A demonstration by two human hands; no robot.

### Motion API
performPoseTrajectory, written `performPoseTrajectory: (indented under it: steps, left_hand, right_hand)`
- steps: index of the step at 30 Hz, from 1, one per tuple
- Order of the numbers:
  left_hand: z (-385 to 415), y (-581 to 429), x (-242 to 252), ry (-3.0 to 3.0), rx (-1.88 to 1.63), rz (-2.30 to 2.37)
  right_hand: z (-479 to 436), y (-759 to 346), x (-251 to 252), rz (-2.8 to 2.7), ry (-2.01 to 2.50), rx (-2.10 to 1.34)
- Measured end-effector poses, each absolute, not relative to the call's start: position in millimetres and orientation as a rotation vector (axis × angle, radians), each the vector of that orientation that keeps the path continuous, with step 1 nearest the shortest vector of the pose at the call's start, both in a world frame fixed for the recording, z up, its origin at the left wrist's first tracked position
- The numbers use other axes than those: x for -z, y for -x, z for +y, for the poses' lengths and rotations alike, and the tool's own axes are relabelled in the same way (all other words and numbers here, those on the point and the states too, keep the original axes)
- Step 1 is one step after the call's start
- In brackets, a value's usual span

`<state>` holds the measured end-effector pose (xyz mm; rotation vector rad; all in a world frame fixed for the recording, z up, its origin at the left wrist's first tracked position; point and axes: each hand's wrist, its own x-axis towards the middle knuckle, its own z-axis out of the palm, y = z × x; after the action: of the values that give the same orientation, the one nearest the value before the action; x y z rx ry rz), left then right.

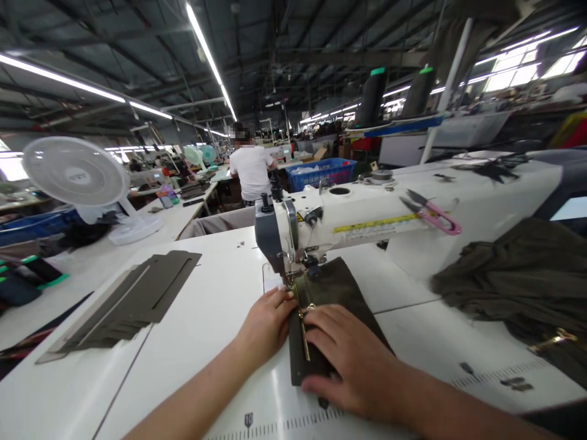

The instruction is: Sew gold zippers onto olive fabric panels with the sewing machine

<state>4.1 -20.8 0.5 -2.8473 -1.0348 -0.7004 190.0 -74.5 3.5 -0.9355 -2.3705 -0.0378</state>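
A dark olive fabric panel (342, 287) lies under the head of a white sewing machine (293, 244). A gold metal zipper (304, 336) runs along the panel's left part, its slider close to my right fingers. My left hand (270, 315) is at the panel's left edge just in front of the presser foot, fingers curled together on the fabric; what its thumb does is hidden. My right hand (351, 354) rests on the panel to the right of the zipper, its fingers apart and the thumb stretched toward the near edge, slightly blurred.
Left of the machine lies a fanned stack of olive panels (132, 299). Crumpled dark fabric (518, 275) is heaped at right. Pink-handled snips (433, 214) rest on the machine arm. A white fan (77, 174) stands at left; a person (251, 168) in white sits ahead.
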Motion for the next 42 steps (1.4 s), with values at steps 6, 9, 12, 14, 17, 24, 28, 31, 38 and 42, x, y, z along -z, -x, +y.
performPoseTrajectory:
  steps: [6,9,12,14,17,24,28,31,38,42]
  left_hand:
    - [-36.6,3.7,-6.3,2.829,0.640,-0.967]
    - [-43.3,2.1,-6.6,2.801,0.626,-0.986]
    - [-47.8,-2.0,-5.5,2.775,0.632,-1.044]
    - [-48.7,-4.3,-4.8,2.765,0.630,-1.048]
    - [-47.2,-6.0,-3.1,2.755,0.638,-1.029]
    - [-37.8,-9.2,1.5,2.734,0.608,-1.062]
    - [-31.1,-11.2,2.0,2.737,0.605,-1.084]
    - [-25.1,-11.7,2.9,2.724,0.610,-1.095]
    - [-12.8,-13.5,1.4,2.764,0.544,-1.166]
    - [-11.6,-12.6,-1.6,2.805,0.498,-1.215]
  right_hand:
    - [-91.3,-175.9,21.6,-2.354,0.854,0.465]
    - [-84.1,-177.1,26.2,-2.358,0.805,0.487]
    - [-83.6,-180.7,24.0,-2.358,0.788,0.436]
    - [-85.6,-181.7,22.8,-2.348,0.787,0.406]
    - [-87.5,-181.0,23.3,-2.317,0.787,0.405]
    - [-80.7,-181.9,21.5,-2.308,0.801,0.423]
    - [-70.7,-184.8,22.1,-2.344,0.819,0.365]
    - [-62.2,-185.1,23.2,-2.334,0.805,0.361]
    - [-48.7,-183.5,23.9,-2.364,0.795,0.297]
    - [-51.0,-188.3,13.2,-2.405,0.839,0.035]
